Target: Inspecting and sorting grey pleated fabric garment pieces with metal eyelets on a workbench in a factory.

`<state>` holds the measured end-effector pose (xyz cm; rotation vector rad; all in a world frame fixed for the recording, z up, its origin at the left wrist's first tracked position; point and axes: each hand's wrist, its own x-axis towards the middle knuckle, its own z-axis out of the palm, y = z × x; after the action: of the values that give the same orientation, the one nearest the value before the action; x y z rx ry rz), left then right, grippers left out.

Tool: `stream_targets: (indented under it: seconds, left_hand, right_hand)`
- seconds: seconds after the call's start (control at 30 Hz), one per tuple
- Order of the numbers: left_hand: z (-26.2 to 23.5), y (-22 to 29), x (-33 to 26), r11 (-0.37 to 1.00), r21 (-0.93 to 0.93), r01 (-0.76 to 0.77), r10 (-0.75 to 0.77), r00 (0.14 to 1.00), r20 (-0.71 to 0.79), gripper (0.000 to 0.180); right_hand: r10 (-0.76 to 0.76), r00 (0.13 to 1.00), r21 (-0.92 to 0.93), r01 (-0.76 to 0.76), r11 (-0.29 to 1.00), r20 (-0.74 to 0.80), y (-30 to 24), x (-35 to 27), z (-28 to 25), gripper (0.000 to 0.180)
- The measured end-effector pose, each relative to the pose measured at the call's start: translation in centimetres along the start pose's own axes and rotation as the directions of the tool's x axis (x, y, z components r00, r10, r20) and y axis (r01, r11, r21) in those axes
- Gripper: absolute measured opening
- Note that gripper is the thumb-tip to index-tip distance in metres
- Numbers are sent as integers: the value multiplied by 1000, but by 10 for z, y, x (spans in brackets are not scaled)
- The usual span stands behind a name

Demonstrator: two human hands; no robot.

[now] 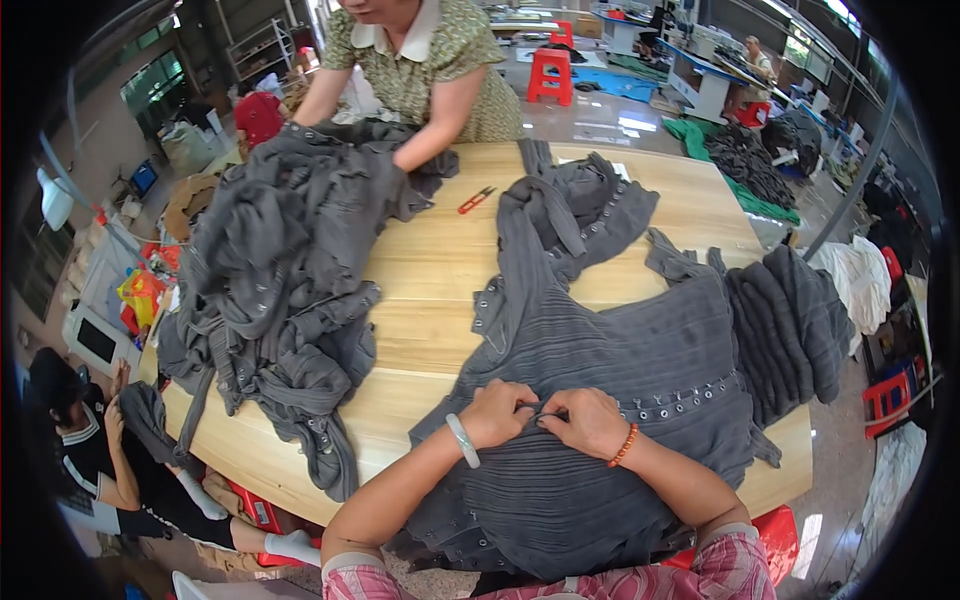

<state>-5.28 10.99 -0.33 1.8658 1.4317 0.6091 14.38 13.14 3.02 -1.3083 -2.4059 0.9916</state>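
A dark grey crinkled garment [620, 340] lies spread on the wooden table in front of me, with a row of small round metal fasteners [680, 402] along its front edge. My left hand [497, 412] and my right hand [588, 423] are side by side over its middle. Both are closed, thumbs and fingers pinching the garment's front edge between them. The exact spot under the fingertips is partly hidden. One sleeve and the collar part stretch away toward the far side of the table.
Left on the table [430, 310] is a large heap of similar grey garments [290, 240]; a co-worker [430, 80] reaches into it. Red thread snips [476, 200] lie beyond my garment. Folded grey garments [790, 330] hang over the right edge. Another person [90, 430] sits at lower left.
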Motion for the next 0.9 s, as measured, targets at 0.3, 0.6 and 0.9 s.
stream_targets:
  seconds: [0.3, 0.6, 0.9]
  left_hand:
    - [3, 10, 1, 976, 162, 146, -152, 988, 26, 25]
    - [13, -1, 1, 997, 34, 67, -63, 993, -102, 22]
    - [16, -7, -5, 903, -410, 125, -177, 980, -89, 12]
  right_hand:
    - [20, 1000, 67, -20, 998, 10, 1, 1, 1, 19]
    - [-19, 999, 155, 23, 988, -29, 7, 3, 2, 15]
    - [15, 998, 270, 0, 963, -53, 13, 4, 10, 17]
